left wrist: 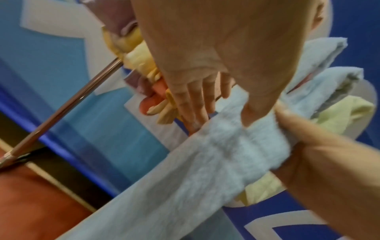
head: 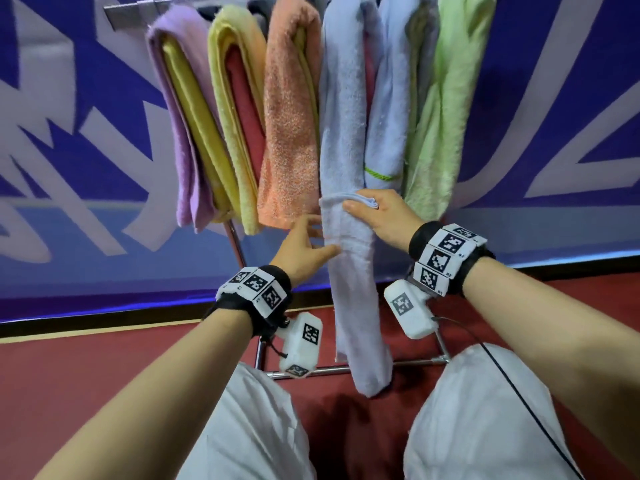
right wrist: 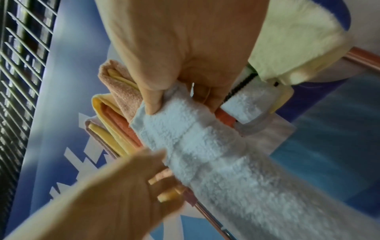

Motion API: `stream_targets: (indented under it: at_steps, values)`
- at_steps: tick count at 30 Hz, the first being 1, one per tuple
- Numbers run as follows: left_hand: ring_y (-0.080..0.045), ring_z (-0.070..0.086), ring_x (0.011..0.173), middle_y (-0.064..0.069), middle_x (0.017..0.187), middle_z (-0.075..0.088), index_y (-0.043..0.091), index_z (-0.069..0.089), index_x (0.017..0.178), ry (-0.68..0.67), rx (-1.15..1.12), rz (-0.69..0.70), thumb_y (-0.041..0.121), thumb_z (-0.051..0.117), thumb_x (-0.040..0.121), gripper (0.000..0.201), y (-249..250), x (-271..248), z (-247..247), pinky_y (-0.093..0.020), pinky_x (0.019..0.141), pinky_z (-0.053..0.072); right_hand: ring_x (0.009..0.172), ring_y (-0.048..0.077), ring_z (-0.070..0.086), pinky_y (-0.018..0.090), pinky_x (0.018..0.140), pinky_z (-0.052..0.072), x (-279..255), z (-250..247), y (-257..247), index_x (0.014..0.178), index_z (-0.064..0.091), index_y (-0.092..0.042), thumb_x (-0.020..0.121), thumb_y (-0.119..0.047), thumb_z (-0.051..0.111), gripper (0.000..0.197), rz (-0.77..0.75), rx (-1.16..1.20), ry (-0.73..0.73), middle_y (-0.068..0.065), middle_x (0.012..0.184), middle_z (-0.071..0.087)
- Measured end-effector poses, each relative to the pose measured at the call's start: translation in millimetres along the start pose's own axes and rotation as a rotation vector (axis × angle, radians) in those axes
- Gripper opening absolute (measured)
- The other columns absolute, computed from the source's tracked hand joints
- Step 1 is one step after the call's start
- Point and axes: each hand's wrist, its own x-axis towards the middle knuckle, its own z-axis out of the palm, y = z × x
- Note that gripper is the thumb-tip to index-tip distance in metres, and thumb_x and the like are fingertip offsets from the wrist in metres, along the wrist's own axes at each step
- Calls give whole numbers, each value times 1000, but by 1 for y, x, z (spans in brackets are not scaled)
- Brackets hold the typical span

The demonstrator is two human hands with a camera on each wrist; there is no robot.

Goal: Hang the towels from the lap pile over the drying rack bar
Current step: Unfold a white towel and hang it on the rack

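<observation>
The pale blue towel [head: 349, 258] hangs over the drying rack bar [head: 138, 8] at twelve o'clock in the head view, between the orange towel [head: 291, 133] on its nine o'clock side and a second blue towel [head: 388, 116] with a green towel [head: 446, 98] toward three o'clock. Its front panel drops long, past the rack's lower rail [head: 322, 370], while a shorter edge ends near the middle of the frame.

The right hand [head: 384, 216] pinches that shorter hem, thumb on the front face and fingers curled behind, as the right wrist view confirms. The left hand [head: 301, 247] lies with fingers nearly straight and spread, thumb tip touching the towel's nine o'clock edge; it clamps nothing. The lap shows only white trousers [head: 249, 427], with no pile in view, so this may be the last towel.

The terry looks soft, light and limp. It will sag and twist from any single grip, and uneven lengths could let it creep off the smooth bar. The hem band is the firmest place to hold; pinching both corners of it should let the two sides be levelled.
</observation>
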Motion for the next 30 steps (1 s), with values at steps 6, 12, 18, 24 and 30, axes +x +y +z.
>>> stream_targets:
  at_steps: [6,12,18,24,30]
  values:
    - [-15,60,111,-1,124,61,14,49,131,-155,-11,-14,3,71,80,57,-8,-17,19,-22,84,52,72,18,40,30,67,31,-2,-18,-21,94,59,15,94,-22,57,37,-46,31,-11,13,74,47]
    - [-11,64,95,1,109,66,17,58,116,-200,-172,-40,-12,61,81,45,12,-16,15,-28,76,57,54,5,41,21,54,35,-10,-33,-38,89,64,-6,96,-17,55,16,-36,101,17,5,63,42]
    - [-15,65,86,4,96,67,18,60,104,-342,-144,-54,-14,57,83,39,24,-18,3,-34,74,58,34,1,37,9,36,31,-18,-41,-51,110,62,4,97,-16,52,26,1,113,-20,-16,41,39]
    - [-17,67,89,-5,103,68,13,60,112,-339,-138,-49,-13,61,76,45,29,-18,-4,-39,71,59,44,-1,41,8,44,32,-21,-39,-62,110,59,11,96,-19,54,34,-8,112,-62,5,64,44]
    - [-26,67,98,-18,114,66,-1,56,119,-212,-155,-53,-5,69,78,44,20,-12,-6,-35,70,60,79,21,48,32,74,37,-19,-36,-65,103,66,-1,87,-35,61,37,-18,194,-50,24,84,56]
